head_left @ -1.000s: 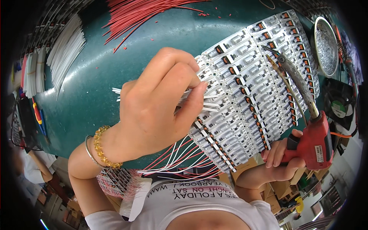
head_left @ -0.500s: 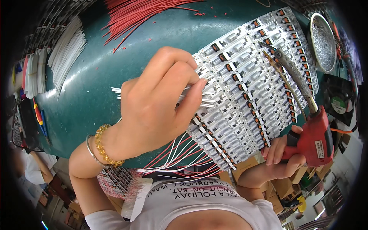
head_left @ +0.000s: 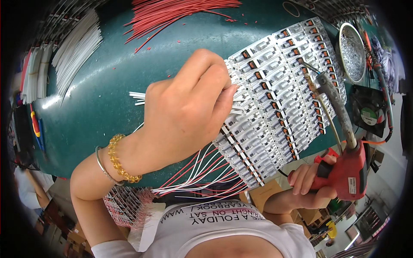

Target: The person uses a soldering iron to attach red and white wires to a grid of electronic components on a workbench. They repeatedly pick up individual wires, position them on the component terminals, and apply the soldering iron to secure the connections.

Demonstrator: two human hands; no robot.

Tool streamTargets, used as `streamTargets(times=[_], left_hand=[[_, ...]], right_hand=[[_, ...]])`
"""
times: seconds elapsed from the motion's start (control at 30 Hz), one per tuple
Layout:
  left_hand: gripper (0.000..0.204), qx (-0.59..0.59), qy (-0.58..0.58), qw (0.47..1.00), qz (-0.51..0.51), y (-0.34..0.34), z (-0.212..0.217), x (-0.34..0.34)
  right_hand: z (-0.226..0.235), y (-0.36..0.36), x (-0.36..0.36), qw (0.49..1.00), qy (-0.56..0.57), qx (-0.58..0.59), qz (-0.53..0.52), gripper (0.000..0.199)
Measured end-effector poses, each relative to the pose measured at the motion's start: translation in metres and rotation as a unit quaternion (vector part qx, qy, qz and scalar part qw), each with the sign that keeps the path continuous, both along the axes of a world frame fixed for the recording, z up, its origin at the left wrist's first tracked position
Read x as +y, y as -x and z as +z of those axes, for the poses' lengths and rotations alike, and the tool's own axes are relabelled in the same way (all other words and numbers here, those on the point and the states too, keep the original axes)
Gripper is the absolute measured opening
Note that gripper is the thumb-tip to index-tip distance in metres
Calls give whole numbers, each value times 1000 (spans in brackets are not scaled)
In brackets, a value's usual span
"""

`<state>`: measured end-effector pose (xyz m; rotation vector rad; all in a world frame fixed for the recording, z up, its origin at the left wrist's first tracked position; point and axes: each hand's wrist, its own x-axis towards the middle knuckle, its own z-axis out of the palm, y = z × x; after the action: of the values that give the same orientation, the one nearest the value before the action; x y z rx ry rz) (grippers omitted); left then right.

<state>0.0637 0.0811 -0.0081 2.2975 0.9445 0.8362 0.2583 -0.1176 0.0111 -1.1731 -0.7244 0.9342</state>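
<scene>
My left hand [head_left: 189, 107] is closed in a pinch around a small bundle of short white wires [head_left: 138, 97]. Their ends stick out past both sides of the hand, over the left edge of a panel of small circuit boards [head_left: 269, 142]. The panel carries rows of silvery cylindrical parts and black-and-orange parts. My right hand [head_left: 310, 180] is wrapped around the handle of a red soldering gun [head_left: 350, 174]. Its dark, worn barrel and a thin feed tube point up and left over the panel's right part. My left fingertips hide part of the panel's edge.
Red wires [head_left: 172, 17] lie at the back, white wires [head_left: 79, 47] at the far left. A bowl of small shiny pieces [head_left: 352, 53] and a black fan [head_left: 368, 109] stand right. Loose red and white wires [head_left: 202, 174] hang at the front edge. Cutters [head_left: 36, 124] lie left.
The soldering gun has moved a little down and toward me, its tip lower over the panel. My left hand still pinches the white wires at the panel's edge. The whole view has shifted slightly.
</scene>
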Motion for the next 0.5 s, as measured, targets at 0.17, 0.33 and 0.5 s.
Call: streamTargets(times=[0.17, 0.33, 0.5], left_hand=[[12, 8, -7, 1000, 6, 2, -1, 0], [12, 16, -8, 1000, 9, 0, 0, -1], [13, 30, -27, 999, 17, 0, -1, -2]], right_hand=[[-7, -1, -8, 997, 29, -52, 39, 75], [-6, 2, -6, 996, 41, -28, 69, 61], [-4, 17, -2, 994, 79, -38, 71, 61]])
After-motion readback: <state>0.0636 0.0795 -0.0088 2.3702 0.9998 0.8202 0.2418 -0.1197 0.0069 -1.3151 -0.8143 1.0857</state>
